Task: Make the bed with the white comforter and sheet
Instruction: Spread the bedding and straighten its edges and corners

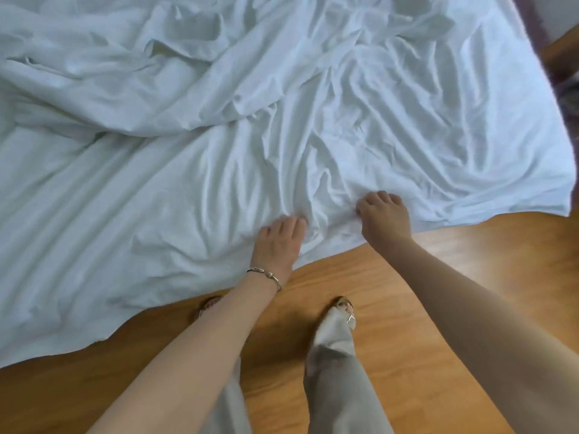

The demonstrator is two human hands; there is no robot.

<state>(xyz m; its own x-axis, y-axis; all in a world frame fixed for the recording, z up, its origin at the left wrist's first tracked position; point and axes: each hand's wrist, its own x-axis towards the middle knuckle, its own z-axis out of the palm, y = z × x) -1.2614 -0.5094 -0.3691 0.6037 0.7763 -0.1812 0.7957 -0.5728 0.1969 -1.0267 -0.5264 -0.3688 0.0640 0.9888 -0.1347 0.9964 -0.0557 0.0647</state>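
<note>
Fingers (297,222) of the left hand (277,242) are curled down into the wrinkled white cotton sheet (188,198) close to its near edge, pinching a ridge of cloth; a thin silver bangle (264,274) sits on that wrist. Just right of them, the right hand (383,216) is closed in a loose fist on the same fabric, fingers bunching it. Beyond both sets of fingers, up and to their left, the white comforter (125,73) lies in a rumpled heap across the bed. Below the fingers, the sheet's edge hangs over glossy orange-brown wooden flooring (438,292).

Progress, judged: early. Sheet is spread but heavily creased and untucked; comforter not yet laid out.
</note>
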